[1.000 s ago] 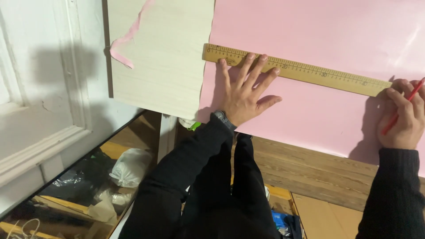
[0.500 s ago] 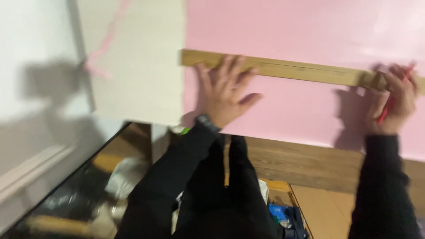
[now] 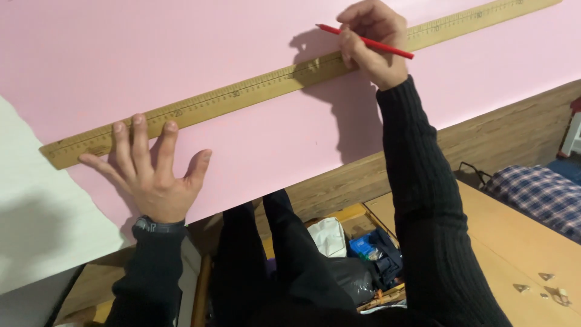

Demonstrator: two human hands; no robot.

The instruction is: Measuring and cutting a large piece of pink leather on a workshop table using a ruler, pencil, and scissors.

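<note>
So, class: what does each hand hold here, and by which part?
The right hand grips a red pencil near its middle. The left hand only presses the wooden ruler's left end.

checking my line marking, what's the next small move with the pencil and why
Probably draw the pencil along the ruler's top edge. The left hand already pins the ruler flat on the pink sheet, and the right hand holds the pencil at that edge.

Illumination is bright and even across the pink sheet (image 3: 181,54), with no glare; the right hand (image 3: 372,39) throws a soft dark shadow leftward over the wooden ruler (image 3: 242,94), indicating a source to the right. Focus is sharp; the lower corners fall dimmer.
</note>
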